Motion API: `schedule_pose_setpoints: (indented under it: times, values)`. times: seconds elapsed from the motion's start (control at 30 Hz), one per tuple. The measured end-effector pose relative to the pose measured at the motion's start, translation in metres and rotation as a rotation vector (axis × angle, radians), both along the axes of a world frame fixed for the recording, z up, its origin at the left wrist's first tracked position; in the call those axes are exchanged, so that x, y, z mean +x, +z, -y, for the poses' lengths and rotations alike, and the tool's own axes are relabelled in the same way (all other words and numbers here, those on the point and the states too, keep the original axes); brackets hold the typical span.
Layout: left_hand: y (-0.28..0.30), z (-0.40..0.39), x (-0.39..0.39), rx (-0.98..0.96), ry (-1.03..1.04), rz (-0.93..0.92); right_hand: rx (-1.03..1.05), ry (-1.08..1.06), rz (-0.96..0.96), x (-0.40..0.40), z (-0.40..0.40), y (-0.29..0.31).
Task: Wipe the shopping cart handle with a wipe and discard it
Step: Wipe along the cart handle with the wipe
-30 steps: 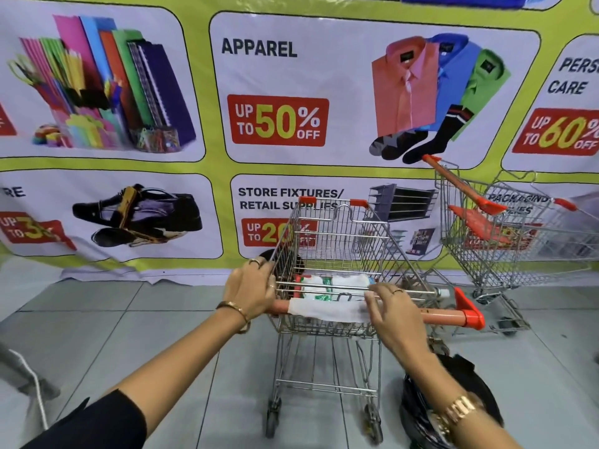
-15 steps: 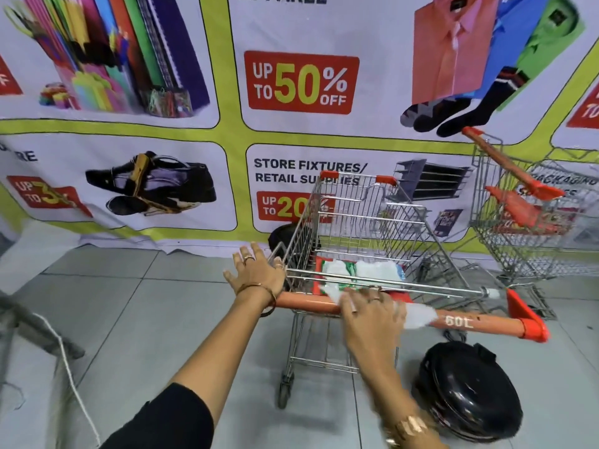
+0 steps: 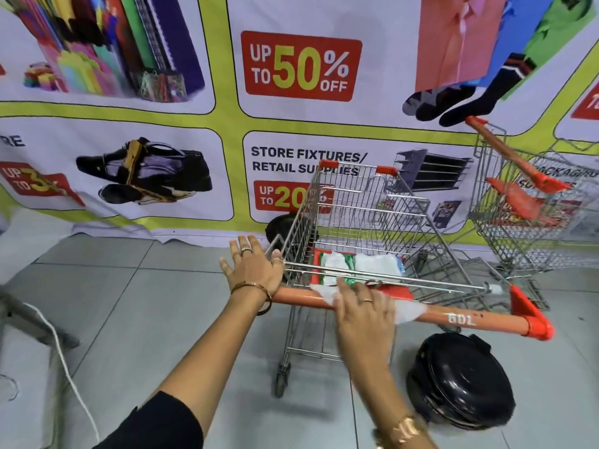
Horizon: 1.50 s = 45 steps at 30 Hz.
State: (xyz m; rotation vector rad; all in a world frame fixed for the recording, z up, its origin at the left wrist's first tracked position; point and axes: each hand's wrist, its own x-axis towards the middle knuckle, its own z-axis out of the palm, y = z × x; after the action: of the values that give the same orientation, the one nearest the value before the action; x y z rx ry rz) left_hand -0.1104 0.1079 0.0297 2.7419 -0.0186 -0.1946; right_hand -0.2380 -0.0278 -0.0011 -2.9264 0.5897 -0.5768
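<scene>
A wire shopping cart (image 3: 366, 222) stands in front of me with its orange handle (image 3: 460, 317) running left to right. My right hand (image 3: 364, 307) presses a white wipe (image 3: 410, 311) flat onto the middle of the handle; the wipe's ends stick out on both sides of the hand. My left hand (image 3: 254, 267) rests with fingers spread on the handle's left end, at the cart's corner. A pack of wipes (image 3: 359, 265) lies in the cart's child seat.
A black lidded bin (image 3: 460, 380) sits on the tiled floor below the handle's right end. A second cart (image 3: 531, 202) stands at the right against the banner wall (image 3: 301, 66). A white cord (image 3: 64, 364) and a metal leg lie at the left.
My right hand slid the wipe along the handle, from left of the middle toward the right. My left hand opened from a grip to spread fingers. The view tilted downward.
</scene>
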Motion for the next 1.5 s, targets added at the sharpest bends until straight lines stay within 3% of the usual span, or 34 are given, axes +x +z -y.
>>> schedule_pose_setpoints:
  times: [0.1,0.2,0.37,0.47,0.6,0.73,0.9,1.07,1.2,1.4,1.5]
  values:
    - [0.001,0.002,-0.001,0.008,-0.005,0.007,-0.049,-0.157,0.085,-0.031,0.061,-0.008]
    - [0.001,0.007,-0.003,0.012,-0.017,0.017,0.016,-0.236,0.149,-0.03,0.054,-0.01]
    - [0.002,0.006,-0.007,0.058,-0.011,0.049,-0.066,0.076,0.179,0.013,-0.039,-0.021]
    - [0.003,0.001,-0.007,0.078,0.006,0.039,-0.02,0.11,0.183,0.007,-0.021,-0.017]
    - [0.005,0.001,-0.009,0.073,-0.006,0.021,0.095,-0.073,0.225,-0.024,0.032,-0.007]
    - [0.006,0.004,-0.012,0.11,-0.049,0.043,0.246,-0.203,0.189,-0.017,0.011,-0.004]
    - [0.005,0.002,-0.011,0.138,-0.055,0.041,0.197,0.02,0.116,0.019,-0.061,0.002]
    - [0.006,0.003,-0.009,0.135,-0.053,0.031,0.12,-0.022,0.126,-0.011,0.003,-0.008]
    - [0.006,0.005,-0.012,0.138,-0.067,0.04,0.254,-0.142,0.16,-0.019,0.027,-0.002]
    - [0.006,0.005,-0.012,0.148,-0.072,0.042,0.128,0.125,0.059,0.012,-0.041,-0.006]
    - [0.006,0.001,-0.009,0.165,-0.071,0.037,0.069,0.154,0.035,0.01,-0.023,-0.006]
